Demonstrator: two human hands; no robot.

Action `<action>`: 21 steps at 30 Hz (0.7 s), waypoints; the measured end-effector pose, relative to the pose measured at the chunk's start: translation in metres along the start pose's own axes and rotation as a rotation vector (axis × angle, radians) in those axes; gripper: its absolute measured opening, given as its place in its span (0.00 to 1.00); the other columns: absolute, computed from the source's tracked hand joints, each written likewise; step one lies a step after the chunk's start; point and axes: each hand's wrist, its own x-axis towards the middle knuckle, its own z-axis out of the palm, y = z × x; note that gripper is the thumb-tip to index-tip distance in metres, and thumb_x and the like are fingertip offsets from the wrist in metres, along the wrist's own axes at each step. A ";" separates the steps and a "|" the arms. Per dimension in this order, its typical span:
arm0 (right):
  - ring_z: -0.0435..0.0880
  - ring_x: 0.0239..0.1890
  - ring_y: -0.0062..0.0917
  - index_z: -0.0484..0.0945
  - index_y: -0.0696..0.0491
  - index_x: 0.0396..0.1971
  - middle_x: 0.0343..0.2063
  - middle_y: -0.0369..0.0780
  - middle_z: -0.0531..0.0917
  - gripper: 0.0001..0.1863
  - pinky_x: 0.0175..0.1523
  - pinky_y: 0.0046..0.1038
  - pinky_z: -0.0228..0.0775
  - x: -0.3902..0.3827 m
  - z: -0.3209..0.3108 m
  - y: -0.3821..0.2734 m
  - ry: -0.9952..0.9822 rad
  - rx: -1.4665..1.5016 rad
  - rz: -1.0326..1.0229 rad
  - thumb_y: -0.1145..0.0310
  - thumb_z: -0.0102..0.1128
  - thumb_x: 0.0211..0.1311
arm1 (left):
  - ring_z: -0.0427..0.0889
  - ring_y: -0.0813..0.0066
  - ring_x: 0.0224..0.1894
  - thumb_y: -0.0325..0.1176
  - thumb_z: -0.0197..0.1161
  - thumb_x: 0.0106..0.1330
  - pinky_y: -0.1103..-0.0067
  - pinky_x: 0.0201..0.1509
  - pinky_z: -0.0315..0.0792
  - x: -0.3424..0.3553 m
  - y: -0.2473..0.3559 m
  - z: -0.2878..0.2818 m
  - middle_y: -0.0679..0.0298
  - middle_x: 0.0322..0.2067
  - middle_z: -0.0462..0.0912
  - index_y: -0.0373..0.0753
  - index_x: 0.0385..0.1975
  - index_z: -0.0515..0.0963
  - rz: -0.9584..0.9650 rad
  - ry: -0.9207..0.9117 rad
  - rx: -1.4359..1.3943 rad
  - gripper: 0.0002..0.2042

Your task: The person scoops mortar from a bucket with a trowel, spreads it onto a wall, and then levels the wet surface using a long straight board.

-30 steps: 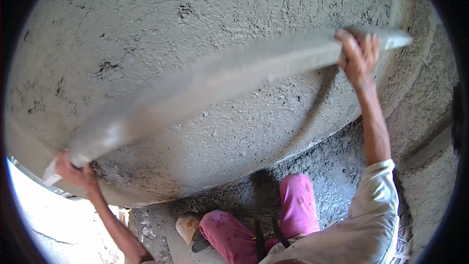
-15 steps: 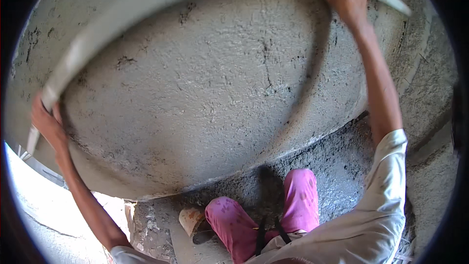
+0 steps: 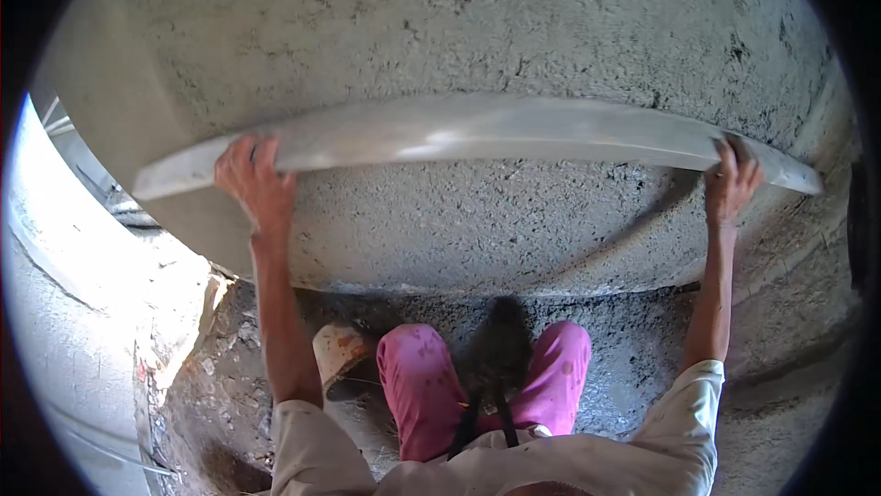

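A long, pale metal straightedge [image 3: 477,129] lies crosswise against the wet, grey plastered wall [image 3: 477,221]. Near its left end, my left hand [image 3: 262,179] grips it, fingers over the top edge. Toward the other end my right hand [image 3: 732,175] is closed round the bar too. Both arms reach forward, and the bar looks nearly level between them. Above the bar, the plaster shows dark pits and rough patches; below it the surface is grainy.
Wet mortar [image 3: 633,358] covers the floor at the foot of the wall. A stained, round container [image 3: 338,349] lies beside my left knee. Bright light enters through an opening [image 3: 92,248] on the left. Another rough wall [image 3: 780,312] stands to the right.
The straightedge has come down the wall and turned from a steep slant to nearly level. My right hand has moved down; my left hand has shifted right and slightly up.
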 end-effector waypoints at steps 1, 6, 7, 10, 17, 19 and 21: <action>0.75 0.47 0.29 0.72 0.38 0.56 0.48 0.34 0.78 0.27 0.55 0.37 0.61 0.017 -0.004 -0.015 -0.057 0.014 -0.052 0.73 0.63 0.54 | 0.67 0.54 0.58 0.23 0.73 0.38 0.58 0.63 0.55 0.006 -0.022 -0.007 0.56 0.52 0.72 0.45 0.52 0.71 0.018 0.017 0.006 0.34; 0.74 0.44 0.27 0.73 0.36 0.56 0.45 0.32 0.77 0.29 0.54 0.35 0.62 0.104 0.007 -0.059 -0.058 0.059 -0.083 0.58 0.68 0.51 | 0.69 0.51 0.57 0.26 0.70 0.48 0.61 0.63 0.59 0.069 -0.102 -0.028 0.51 0.53 0.72 0.39 0.53 0.70 0.091 -0.075 0.092 0.28; 0.75 0.46 0.27 0.73 0.36 0.57 0.45 0.32 0.78 0.28 0.54 0.35 0.64 0.123 0.016 -0.041 -0.032 0.041 -0.084 0.56 0.67 0.53 | 0.70 0.51 0.57 0.27 0.68 0.52 0.63 0.62 0.61 0.107 -0.103 -0.039 0.51 0.53 0.73 0.38 0.54 0.70 0.128 0.008 0.095 0.26; 0.77 0.48 0.34 0.69 0.40 0.61 0.47 0.40 0.79 0.31 0.56 0.40 0.68 0.169 0.020 0.005 0.103 0.073 -0.100 0.54 0.66 0.57 | 0.72 0.53 0.55 0.30 0.65 0.60 0.64 0.61 0.62 0.186 -0.094 -0.055 0.53 0.52 0.75 0.38 0.55 0.70 0.215 0.069 0.075 0.22; 0.74 0.52 0.38 0.69 0.44 0.59 0.49 0.42 0.77 0.26 0.59 0.46 0.64 0.006 0.002 0.069 -0.213 -0.016 -0.053 0.64 0.62 0.61 | 0.71 0.57 0.56 0.30 0.71 0.46 0.61 0.64 0.57 0.111 0.020 -0.030 0.56 0.52 0.75 0.44 0.52 0.73 0.119 -0.047 -0.006 0.28; 0.73 0.52 0.41 0.69 0.43 0.58 0.49 0.43 0.76 0.25 0.60 0.49 0.62 -0.058 -0.001 0.072 -0.226 0.072 -0.077 0.70 0.61 0.60 | 0.67 0.56 0.59 0.29 0.71 0.42 0.57 0.67 0.53 0.038 0.038 -0.017 0.56 0.53 0.72 0.44 0.51 0.73 0.049 -0.093 -0.053 0.30; 0.73 0.52 0.38 0.72 0.41 0.55 0.49 0.40 0.77 0.24 0.60 0.48 0.61 -0.083 -0.011 0.022 -0.300 0.027 -0.050 0.72 0.62 0.57 | 0.64 0.53 0.61 0.28 0.71 0.40 0.56 0.69 0.51 -0.030 0.037 -0.011 0.56 0.53 0.70 0.44 0.52 0.72 0.020 -0.173 -0.071 0.32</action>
